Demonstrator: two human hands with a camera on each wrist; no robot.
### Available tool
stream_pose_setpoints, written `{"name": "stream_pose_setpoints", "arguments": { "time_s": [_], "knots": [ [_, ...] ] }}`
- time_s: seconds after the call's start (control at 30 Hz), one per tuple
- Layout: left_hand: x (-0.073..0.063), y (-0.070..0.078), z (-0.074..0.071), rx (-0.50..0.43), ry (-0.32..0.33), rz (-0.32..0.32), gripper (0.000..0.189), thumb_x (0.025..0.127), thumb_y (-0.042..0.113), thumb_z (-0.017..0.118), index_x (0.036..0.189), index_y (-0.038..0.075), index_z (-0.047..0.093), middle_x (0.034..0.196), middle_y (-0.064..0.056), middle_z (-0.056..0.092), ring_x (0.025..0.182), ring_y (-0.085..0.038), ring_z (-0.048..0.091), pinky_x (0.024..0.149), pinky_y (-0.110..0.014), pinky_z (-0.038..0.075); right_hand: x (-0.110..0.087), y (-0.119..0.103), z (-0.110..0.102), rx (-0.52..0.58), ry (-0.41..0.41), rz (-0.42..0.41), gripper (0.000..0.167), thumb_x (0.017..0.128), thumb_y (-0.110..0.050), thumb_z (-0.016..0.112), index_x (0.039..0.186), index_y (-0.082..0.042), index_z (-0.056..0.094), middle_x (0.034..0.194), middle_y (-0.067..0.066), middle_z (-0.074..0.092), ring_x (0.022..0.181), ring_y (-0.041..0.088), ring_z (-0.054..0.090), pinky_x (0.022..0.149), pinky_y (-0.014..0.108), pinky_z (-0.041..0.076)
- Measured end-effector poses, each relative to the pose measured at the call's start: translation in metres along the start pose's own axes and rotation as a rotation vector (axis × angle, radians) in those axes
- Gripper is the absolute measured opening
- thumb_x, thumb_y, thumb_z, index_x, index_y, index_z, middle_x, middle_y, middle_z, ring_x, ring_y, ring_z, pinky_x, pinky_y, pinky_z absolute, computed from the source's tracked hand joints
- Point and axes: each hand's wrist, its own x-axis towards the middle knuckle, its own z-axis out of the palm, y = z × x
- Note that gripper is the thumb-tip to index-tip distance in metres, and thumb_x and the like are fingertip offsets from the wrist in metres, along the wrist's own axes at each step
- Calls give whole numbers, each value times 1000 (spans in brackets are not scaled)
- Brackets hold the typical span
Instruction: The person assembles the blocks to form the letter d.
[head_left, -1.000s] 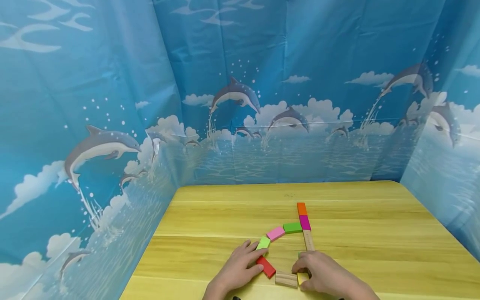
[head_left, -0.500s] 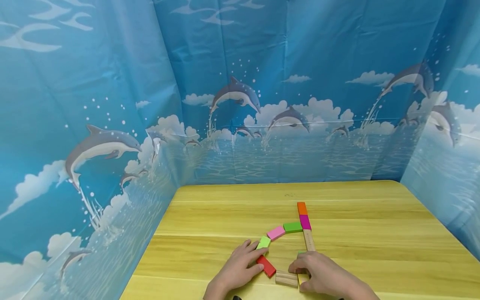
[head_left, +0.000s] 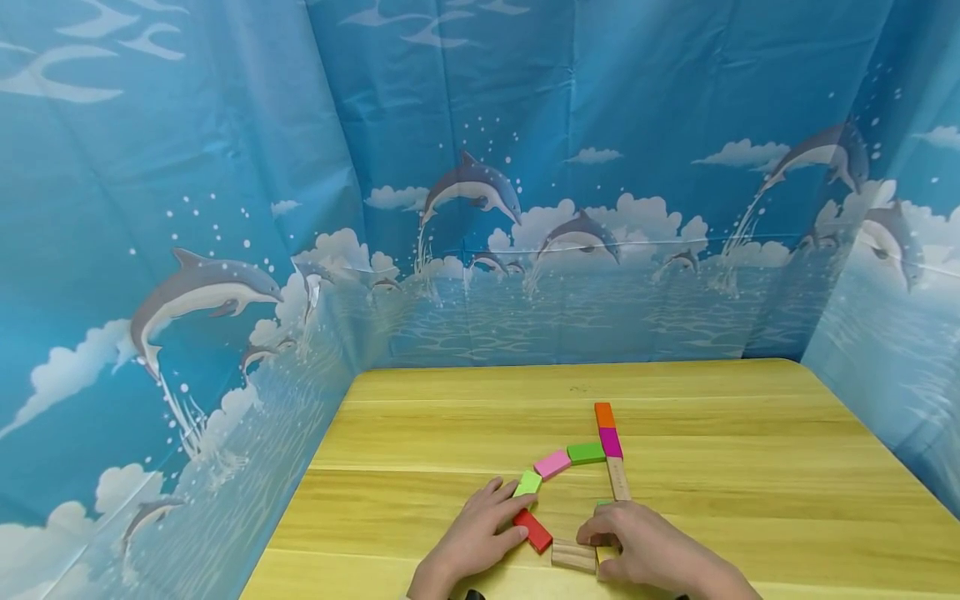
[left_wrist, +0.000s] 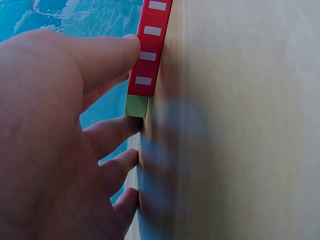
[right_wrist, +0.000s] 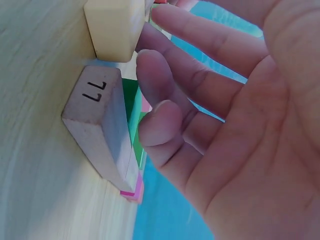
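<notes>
Colored wooden blocks form a ring on the table. My left hand (head_left: 476, 533) lies beside it, its thumb touching the red block (head_left: 534, 532) and a finger on the light green block (head_left: 528, 483). The other left fingers rest on the tabletop in the left wrist view. At the ring's near right, my right hand (head_left: 648, 546) pinches the yellow block (head_left: 606, 557), thumb at its near end, index finger curled over its far side. A natural wood block (head_left: 573, 556) sits just left of it. Another green block (right_wrist: 131, 100) is mostly hidden behind the right hand.
A pink block (head_left: 552, 464) and a green block (head_left: 586, 453) continue the ring's far side. Beyond the right hand, a plain block (head_left: 617, 478), a magenta block (head_left: 611, 442) and an orange block (head_left: 604, 415) make a straight line. A dolphin-print curtain (head_left: 480, 325) surrounds the table (head_left: 750, 458).
My right index finger has shifted slightly left over the corner of the natural wood block, covering more of the yellow block. The left hand stays in place.
</notes>
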Motion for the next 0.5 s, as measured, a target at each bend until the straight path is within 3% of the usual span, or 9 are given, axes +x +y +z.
{"name": "stream_pose_setpoints", "arguments": {
  "time_s": [0.17, 0.5],
  "knots": [
    [0, 0, -1, -2, -3, -2, 46, 104, 45, 50, 150, 38, 48, 160, -4, 36, 150, -34, 23, 116, -60, 21, -1, 0, -6, 72, 19, 9, 30, 82, -26, 84, 110, -19, 74, 92, -17, 64, 78, 4, 56, 67, 25, 51],
    [0, 0, 0, -12, -2, -10, 46, 104, 47, 50, 150, 40, 48, 161, -3, 35, 150, -33, 22, 116, -60, 20, -1, 6, -11, 76, 46, 75, 30, 85, -28, 82, 113, -20, 74, 93, -14, 64, 79, 9, 56, 66, 26, 48]
  ]
}}
